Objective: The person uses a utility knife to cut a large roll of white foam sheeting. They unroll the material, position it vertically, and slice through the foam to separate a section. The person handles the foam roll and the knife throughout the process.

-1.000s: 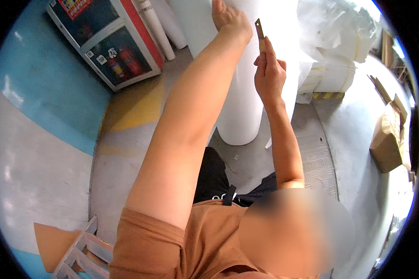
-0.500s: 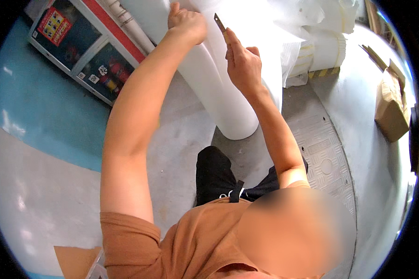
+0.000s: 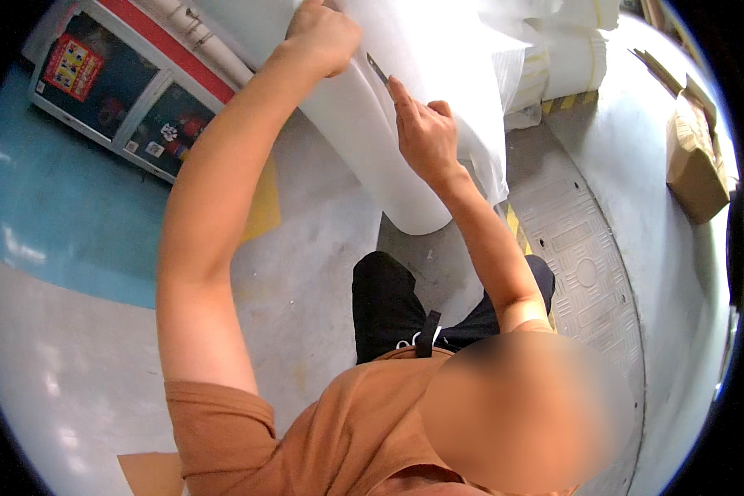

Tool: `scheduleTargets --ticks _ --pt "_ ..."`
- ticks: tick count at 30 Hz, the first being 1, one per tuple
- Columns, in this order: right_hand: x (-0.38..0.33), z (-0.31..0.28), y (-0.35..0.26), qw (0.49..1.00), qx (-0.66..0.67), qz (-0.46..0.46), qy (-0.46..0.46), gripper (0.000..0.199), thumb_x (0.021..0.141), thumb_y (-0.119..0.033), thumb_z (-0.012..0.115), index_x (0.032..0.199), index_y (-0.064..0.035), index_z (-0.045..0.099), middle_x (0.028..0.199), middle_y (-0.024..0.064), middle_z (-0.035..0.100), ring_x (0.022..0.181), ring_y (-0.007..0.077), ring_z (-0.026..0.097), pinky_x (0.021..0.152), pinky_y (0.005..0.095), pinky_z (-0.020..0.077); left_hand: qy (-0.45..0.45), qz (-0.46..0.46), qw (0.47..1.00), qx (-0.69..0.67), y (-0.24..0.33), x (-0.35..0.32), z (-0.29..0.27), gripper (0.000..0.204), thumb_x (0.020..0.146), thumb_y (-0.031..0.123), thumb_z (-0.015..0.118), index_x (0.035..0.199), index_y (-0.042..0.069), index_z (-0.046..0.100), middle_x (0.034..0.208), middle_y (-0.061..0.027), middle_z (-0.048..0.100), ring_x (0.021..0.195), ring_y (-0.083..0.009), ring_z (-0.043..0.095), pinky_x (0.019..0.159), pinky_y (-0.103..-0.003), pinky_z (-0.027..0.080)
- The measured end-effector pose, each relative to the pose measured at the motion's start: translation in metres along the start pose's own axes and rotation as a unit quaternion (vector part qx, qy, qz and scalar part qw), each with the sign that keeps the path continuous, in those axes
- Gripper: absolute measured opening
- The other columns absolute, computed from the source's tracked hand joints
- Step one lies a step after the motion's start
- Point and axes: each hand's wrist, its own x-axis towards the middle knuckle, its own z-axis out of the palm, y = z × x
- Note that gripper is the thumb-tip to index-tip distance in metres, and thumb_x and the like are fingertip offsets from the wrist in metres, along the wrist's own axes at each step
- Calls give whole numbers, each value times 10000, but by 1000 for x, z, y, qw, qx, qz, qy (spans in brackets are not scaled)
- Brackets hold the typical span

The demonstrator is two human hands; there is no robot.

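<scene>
A long white roll of sheet packing material point(image 3: 405, 186), perhaps foam, slants away from me, its near end by my knees. At its far part, my left hand point(image 3: 326, 40) is closed against the white surface. Its fingertips are turned away, so what they grip is hidden. My right hand point(image 3: 428, 136) is closed round a utility knife point(image 3: 377, 68), index finger stretched along it. The thin blade points up and left, over the white material and close to my left hand. Whether the blade touches the sheet I cannot tell.
A glass-fronted cabinet point(image 3: 112, 103) with a red top edge stands at the left, beside a pale pipe point(image 3: 198, 33). More white wrapped rolls point(image 3: 574, 62) stand at the far right. A brown cardboard box point(image 3: 696, 161) is at the right edge. A ribbed metal cover point(image 3: 583, 264) lies in the floor.
My right hand and the knife have come slightly nearer and left, with the blade tilted further left. My left hand has shifted a little left and away. The whole view has shifted slightly.
</scene>
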Motion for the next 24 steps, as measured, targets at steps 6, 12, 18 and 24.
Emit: scheduleTargets --ticks 6,12,18,24 --pt "-44 32 20 998 -51 -17 -13 600 830 -4 575 1402 -80 408 620 7 555 495 156 527 672 319 431 22 2 999 -48 12 26 28 256 677 211 700 896 83 742 899 -116 713 893 -253 675 987 -385 388" --pt "-85 57 37 994 -95 -22 -56 678 772 12 594 1417 -93 414 603 -17 517 488 130 493 650 301 399 -1 24 998 58 18 8 -10 224 668 221 704 842 86 745 844 -108 713 864 -240 675 894 -348 418" --pt "-131 72 53 993 -104 -5 -56 670 739 23 598 1384 -105 473 592 -21 506 475 115 476 623 285 379 -34 24 999 -14 22 12 -22 291 636 247 747 831 31 730 853 -163 699 855 -273 677 830 -366 479" --pt "-168 87 62 993 -99 30 -62 627 760 3 586 1368 -118 496 589 -34 491 472 107 464 617 276 366 -13 15 995 -102 25 34 4 341 633 245 760 867 0 717 888 -186 693 882 -288 674 805 -374 507"
